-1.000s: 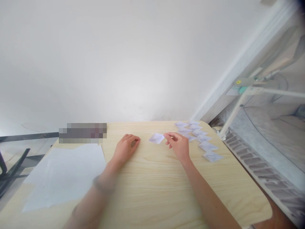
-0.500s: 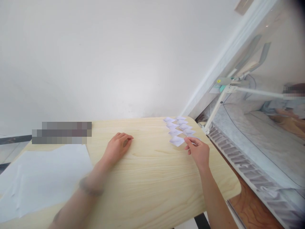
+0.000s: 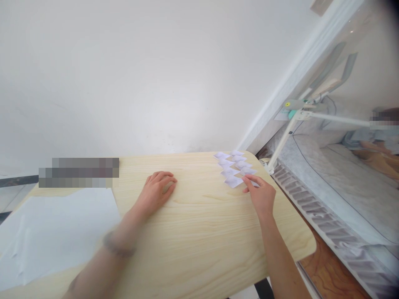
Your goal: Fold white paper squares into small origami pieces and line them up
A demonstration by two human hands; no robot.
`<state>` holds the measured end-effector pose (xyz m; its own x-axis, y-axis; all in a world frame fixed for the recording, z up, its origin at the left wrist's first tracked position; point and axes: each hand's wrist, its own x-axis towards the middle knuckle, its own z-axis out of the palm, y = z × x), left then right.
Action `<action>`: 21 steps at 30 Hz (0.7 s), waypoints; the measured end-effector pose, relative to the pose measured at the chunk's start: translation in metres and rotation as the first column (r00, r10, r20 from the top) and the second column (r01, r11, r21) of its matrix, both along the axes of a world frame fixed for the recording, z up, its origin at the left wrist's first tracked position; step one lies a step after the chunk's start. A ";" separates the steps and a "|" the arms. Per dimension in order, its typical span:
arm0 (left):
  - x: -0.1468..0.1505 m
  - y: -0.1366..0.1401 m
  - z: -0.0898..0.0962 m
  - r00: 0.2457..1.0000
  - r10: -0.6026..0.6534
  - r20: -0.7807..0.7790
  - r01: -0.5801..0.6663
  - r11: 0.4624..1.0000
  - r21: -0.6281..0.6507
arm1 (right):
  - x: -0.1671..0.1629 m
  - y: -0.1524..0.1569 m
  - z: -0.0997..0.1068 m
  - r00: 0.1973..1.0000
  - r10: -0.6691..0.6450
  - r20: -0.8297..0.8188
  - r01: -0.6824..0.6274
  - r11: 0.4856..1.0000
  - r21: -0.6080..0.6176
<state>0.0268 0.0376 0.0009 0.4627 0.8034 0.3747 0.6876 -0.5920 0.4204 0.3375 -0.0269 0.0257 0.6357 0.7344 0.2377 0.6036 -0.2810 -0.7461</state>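
Note:
Several small white folded paper pieces [image 3: 228,171], pointed at both ends, lie in two columns near the far right corner of the light wooden table [image 3: 193,232]. My right hand [image 3: 262,195] is at the near end of these columns, thumb and forefinger pinched on a folded paper piece [image 3: 256,184] that the hand mostly covers. Just left of its fingertips lies the nearest piece [image 3: 233,181] of the left column. My left hand [image 3: 157,189] rests on the tabletop with loosely bent fingers apart, holding nothing.
White paper sheets [image 3: 62,232] lie at the table's left, below a blurred-out patch [image 3: 81,172]. A wall [image 3: 156,83] stands behind the table. Right of it are a white metal frame [image 3: 283,141], a bed [image 3: 336,174] and a person partly in view.
My left hand's fingers have spread slightly and settled flatter. My right hand has shifted a little, still pinching by the near pieces. The view has moved slightly.

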 end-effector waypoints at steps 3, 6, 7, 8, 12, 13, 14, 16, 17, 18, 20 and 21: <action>0.000 0.000 0.000 1.000 0.003 -0.006 -0.003 1.000 0.000 | -0.005 -0.002 0.002 0.999 0.024 0.023 -0.025 1.000 0.019; 0.000 -0.001 0.002 1.000 0.002 -0.013 -0.002 1.000 -0.004 | -0.024 -0.005 -0.001 0.987 0.129 0.097 -0.139 0.985 0.102; 0.001 -0.001 0.002 1.000 0.003 -0.015 -0.003 1.000 -0.005 | -0.034 -0.006 -0.003 0.967 0.206 0.148 -0.227 0.963 0.144; 0.001 -0.001 0.002 1.000 0.002 -0.019 -0.002 1.000 -0.008 | -0.045 -0.007 -0.006 0.934 0.293 0.204 -0.326 0.933 0.155; 0.001 -0.001 0.000 1.000 0.006 -0.017 -0.006 1.000 -0.015 | -0.090 -0.005 -0.020 0.811 0.536 0.236 -0.567 0.819 0.089; 0.000 0.000 -0.001 1.000 0.003 -0.017 -0.003 1.000 -0.024 | -0.098 -0.003 -0.022 0.788 0.569 0.235 -0.596 0.800 0.062; -0.002 0.001 -0.002 1.000 -0.004 -0.016 0.003 0.999 -0.034 | -0.106 -0.001 -0.024 0.764 0.601 0.235 -0.625 0.780 0.034; -0.008 0.003 -0.002 0.999 -0.031 -0.020 0.029 0.997 -0.071 | -0.116 0.005 -0.027 0.718 0.649 0.251 -0.665 0.746 -0.028; -0.011 0.004 -0.001 0.999 -0.047 -0.024 0.044 0.994 -0.095 | -0.120 0.008 -0.027 0.701 0.663 0.263 -0.675 0.736 -0.056; -0.016 0.005 0.000 0.997 -0.063 -0.032 0.059 0.990 -0.128 | -0.124 0.012 -0.027 0.686 0.673 0.277 -0.681 0.728 -0.082; -0.026 0.005 0.007 0.994 -0.094 -0.062 0.079 0.973 -0.216 | -0.132 0.021 -0.027 0.661 0.682 0.312 -0.684 0.719 -0.123; -0.032 0.004 0.011 0.990 -0.116 -0.083 0.090 0.958 -0.271 | -0.136 0.025 -0.027 0.651 0.683 0.333 -0.682 0.718 -0.139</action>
<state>-0.0051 0.0415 0.0123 0.5719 0.8138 0.1032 0.6741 -0.5379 0.5062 0.2012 -0.0015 -0.0015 -0.1667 0.9289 0.3307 0.8335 0.3120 -0.4560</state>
